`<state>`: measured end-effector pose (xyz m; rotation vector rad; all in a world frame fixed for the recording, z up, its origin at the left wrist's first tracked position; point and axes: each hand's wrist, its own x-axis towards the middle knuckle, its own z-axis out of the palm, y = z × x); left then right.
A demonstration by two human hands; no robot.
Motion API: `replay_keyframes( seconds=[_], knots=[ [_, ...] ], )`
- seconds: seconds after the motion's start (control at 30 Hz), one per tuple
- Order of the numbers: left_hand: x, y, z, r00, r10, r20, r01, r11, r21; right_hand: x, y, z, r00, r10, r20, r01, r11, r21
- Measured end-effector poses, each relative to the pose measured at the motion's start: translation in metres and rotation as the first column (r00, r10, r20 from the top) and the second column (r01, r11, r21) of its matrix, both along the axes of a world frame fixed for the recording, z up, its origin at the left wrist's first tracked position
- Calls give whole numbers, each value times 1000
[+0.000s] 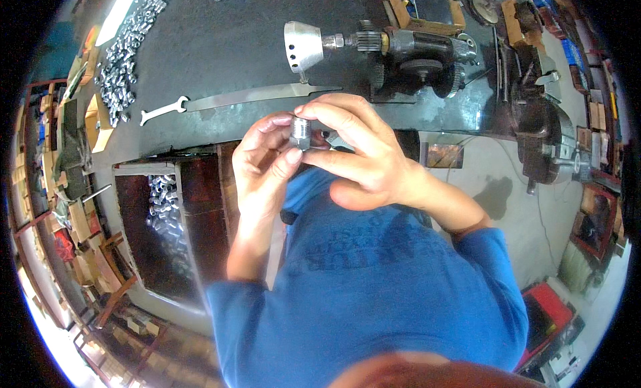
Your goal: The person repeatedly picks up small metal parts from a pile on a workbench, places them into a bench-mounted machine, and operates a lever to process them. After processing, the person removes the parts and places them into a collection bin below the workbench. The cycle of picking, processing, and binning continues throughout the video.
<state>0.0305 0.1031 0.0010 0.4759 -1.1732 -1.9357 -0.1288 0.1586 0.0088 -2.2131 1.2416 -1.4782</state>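
A shiny metal threaded fitting (301, 129) with a hex end stands upright between my two hands, at the near edge of the dark workbench. My left hand (262, 154) is closed on it, its thumb against the hex end and its fingers curled behind. My right hand (364, 144) grips the same fitting from the other side, fingertips at its top and near its base. Just beyond my hands lies a long flat file (250, 96) with a tapered tang. An open-ended wrench (164, 110) rests at the file's left end.
Small metal fittings (123, 68) lie heaped on the bench's left side. A geared tool (417, 54) with a silver cone (302, 48) lies at the back. A bench vise (547, 134) stands right. Below left, an open drawer (143, 166) holds more fittings.
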Motion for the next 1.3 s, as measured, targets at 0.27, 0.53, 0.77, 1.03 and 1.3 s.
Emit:
replay_keyframes(
  seconds=[0.27, 0.53, 0.77, 1.03, 1.3],
  knots=[
    [3, -3, -8, 999, -40, 22, 40, 999, 18, -15, -1, -7, 992, 103, 71, -105, 994, 36],
    [-4, -1, -11, 983, -89, -163, 123, 970, 208, -2, -2, -11, 1000, 25, 12, -26, 999, 22],
    [5, 1, 7, 872, 183, 454, -59, 960, -273, -4, -3, -5, 998, -17, -63, 17, 1000, -5],
    [-2, -3, 19, 694, 593, 409, 95, 488, -868, -3, -2, -8, 994, -11, -105, 13, 1000, 18],
    [-7, -5, 19, 697, 589, 409, 145, 442, -885, -5, -5, -10, 990, -38, -135, 36, 999, -17]
  ],
)
